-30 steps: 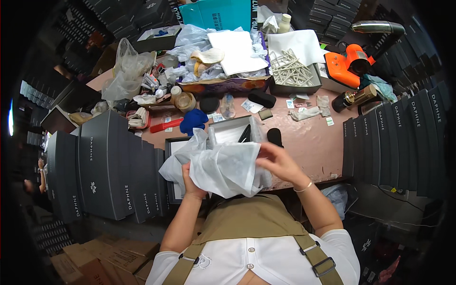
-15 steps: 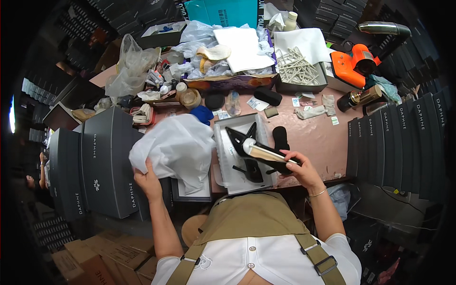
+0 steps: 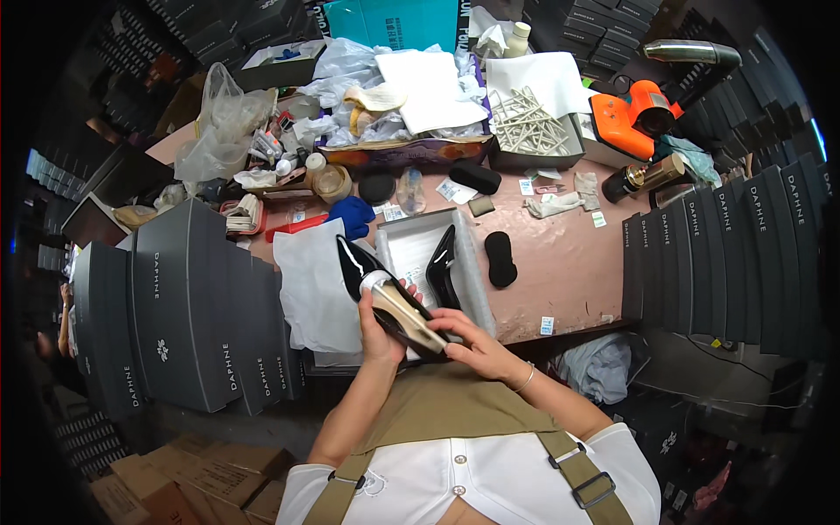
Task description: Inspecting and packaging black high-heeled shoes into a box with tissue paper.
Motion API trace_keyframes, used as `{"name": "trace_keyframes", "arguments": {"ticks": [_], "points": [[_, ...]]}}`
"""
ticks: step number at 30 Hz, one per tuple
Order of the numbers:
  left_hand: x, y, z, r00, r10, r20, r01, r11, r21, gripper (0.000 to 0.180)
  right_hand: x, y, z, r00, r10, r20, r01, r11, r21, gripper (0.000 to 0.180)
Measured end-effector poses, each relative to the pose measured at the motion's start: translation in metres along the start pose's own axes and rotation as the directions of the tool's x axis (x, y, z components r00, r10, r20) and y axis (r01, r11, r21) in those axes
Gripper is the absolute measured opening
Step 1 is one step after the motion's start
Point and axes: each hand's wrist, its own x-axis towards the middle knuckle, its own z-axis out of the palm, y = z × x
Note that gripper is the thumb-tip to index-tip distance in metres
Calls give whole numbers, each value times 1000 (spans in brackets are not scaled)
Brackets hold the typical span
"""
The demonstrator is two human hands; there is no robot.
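A glossy black pointed pump (image 3: 353,260) with a beige insole is held up in front of me, its toe pointing away and left. White stuffing shows in its front part. My left hand (image 3: 381,337) is wrapped round the shoe's middle. At the heel end, the fingers of my right hand (image 3: 475,344) close on the shoe's rim. Behind it stands an open shoebox (image 3: 478,262) lined with pale wrapping, and a matching black pump (image 3: 443,273) lies inside. A white tissue sheet (image 3: 308,293) is spread left of the box, partly covered by the held shoe.
Tall stacks of dark grey shoeboxes (image 3: 188,306) and more shoeboxes (image 3: 731,254) flank the pink table. Toward the back are a box of white sticks (image 3: 529,122), an orange device (image 3: 619,127), a blue cloth (image 3: 352,216) and a carton of crumpled tissue (image 3: 402,150). A black pad (image 3: 500,260) lies right of the shoebox.
My left hand has let go of the tissue sheet, now lying flat, and grips the pump. The held pump has moved left, and my right hand has moved left with it.
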Motion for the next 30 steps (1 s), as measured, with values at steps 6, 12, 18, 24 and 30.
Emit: {"name": "trace_keyframes", "arguments": {"ticks": [6, 12, 18, 24, 30], "points": [[0, -15, 12, 898, 339, 280, -440, 658, 611, 64, 34, 22, 10, 979, -151, -138, 83, 912, -403, 22], [14, 28, 8, 992, -121, 45, 95, 921, 379, 72, 36, -14, -104, 959, -160, -235, -145, 434, -889, 16], [-1, 14, 17, 955, -278, 105, 278, 960, 13, 75, 131, -88, -151, 874, -474, -107, 72, 345, -936, 57], [-27, -13, 18, 957, -285, 49, 287, 957, -39, 74, 119, -8, -10, 952, -135, 275, 303, 275, -913, 28], [-42, -21, -3, 979, -114, -172, 122, 992, 37, 66, 95, 26, 7, 912, -211, 353, 411, 440, -798, 22]]}}
